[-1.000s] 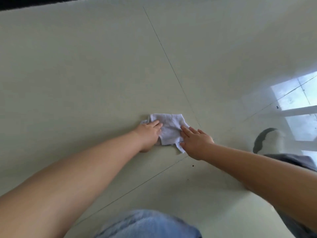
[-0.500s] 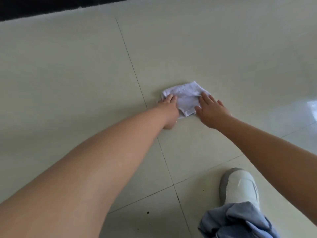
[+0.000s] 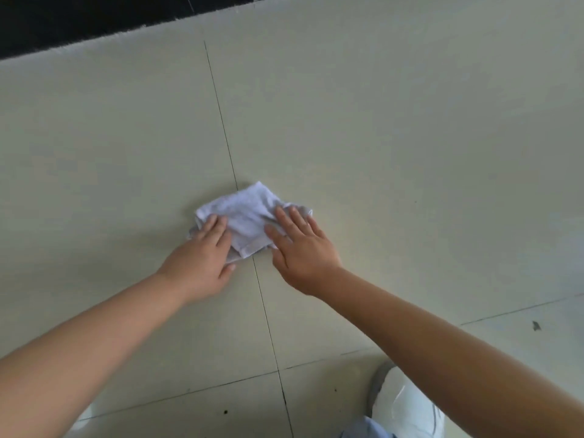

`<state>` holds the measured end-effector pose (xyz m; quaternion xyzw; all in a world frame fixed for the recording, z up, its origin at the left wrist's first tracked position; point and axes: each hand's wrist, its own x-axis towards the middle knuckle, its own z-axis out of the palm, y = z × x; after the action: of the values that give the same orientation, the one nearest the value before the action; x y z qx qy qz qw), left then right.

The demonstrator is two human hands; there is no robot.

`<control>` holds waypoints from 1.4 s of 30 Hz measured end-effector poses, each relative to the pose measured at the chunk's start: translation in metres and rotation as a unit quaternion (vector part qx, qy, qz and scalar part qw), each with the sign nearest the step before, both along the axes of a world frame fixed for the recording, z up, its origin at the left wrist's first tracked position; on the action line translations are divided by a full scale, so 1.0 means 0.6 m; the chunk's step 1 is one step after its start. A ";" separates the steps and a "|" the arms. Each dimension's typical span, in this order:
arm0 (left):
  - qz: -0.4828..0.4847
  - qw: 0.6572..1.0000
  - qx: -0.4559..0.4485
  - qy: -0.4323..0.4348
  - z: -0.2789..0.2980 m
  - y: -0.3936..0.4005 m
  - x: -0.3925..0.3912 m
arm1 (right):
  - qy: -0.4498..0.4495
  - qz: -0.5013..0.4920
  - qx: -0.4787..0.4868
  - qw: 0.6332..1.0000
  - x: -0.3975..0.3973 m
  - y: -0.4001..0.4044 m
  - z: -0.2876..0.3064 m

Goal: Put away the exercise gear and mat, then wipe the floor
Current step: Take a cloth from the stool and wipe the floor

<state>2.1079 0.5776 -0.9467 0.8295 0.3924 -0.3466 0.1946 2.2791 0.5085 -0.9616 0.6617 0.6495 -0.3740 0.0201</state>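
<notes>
Head view, looking down. Small white terry-cloth rag (image 3: 249, 216), folded and rumpled into a rough four-cornered shape, nubbly pile on top, greyer hemmed edges at its near and right sides. Lying flat on the pale cream glossy tiled floor (image 3: 395, 137), straddling the thin dark grout line (image 3: 221, 121) that runs away from the camera; far corner pointing up-frame.

Left hand (image 3: 202, 257) palm-down on the rag's left near corner, fingers straight and close together, pressing the cloth; thumb out to the side, touching bare tile just below the rag's near edge. Right hand (image 3: 300, 248) palm-down on the rag's right side, fingers straight and slightly fanned, tips resting on the fabric, heel of the hand on the tile. Both forearms bare, reaching in from the lower corners.

Second grout line crossing low in the frame, a few dark specks (image 3: 225, 411) beside it, one larger dark fleck (image 3: 536, 325) at the right. White smooth shoe with a grey sole edge (image 3: 404, 406) at bottom right, light blue fabric cuff (image 3: 363, 429) just beside it. Black strip with a rough, uneven edge (image 3: 79, 20) along the top left.
</notes>
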 end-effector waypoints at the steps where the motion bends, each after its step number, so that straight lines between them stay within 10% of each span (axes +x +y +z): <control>1: -0.051 0.998 0.022 -0.018 -0.008 -0.023 0.010 | -0.005 -0.010 -0.001 1.000 0.014 -0.030 0.002; 6: -0.177 0.978 0.004 -0.112 -0.012 -0.080 0.178 | -0.118 -0.103 -0.064 0.986 0.157 -0.135 0.013; 13: -0.103 0.984 0.007 -0.148 -0.043 -0.042 0.402 | -0.168 -0.203 -0.062 0.963 0.321 -0.081 0.010; 22: 0.058 0.991 0.098 -0.073 -0.026 0.129 0.187 | -0.082 -0.068 0.020 0.994 0.153 0.185 -0.010; 29: 0.071 0.984 0.150 -0.061 -0.046 0.030 -0.005 | -0.032 0.046 0.006 0.998 -0.005 0.103 -0.017; 35: -0.110 0.981 0.080 -0.142 -0.051 -0.032 0.092 | -0.156 0.017 -0.011 0.988 0.117 -0.032 -0.007; 42: 0.046 0.980 0.088 -0.172 -0.049 0.109 0.284 | -0.178 -0.112 -0.006 0.978 0.221 0.142 0.001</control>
<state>2.2785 0.6433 -0.9763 0.8717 0.4197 -0.1538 0.2008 2.4119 0.5937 -0.9611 0.7862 0.5547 -0.2544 0.0970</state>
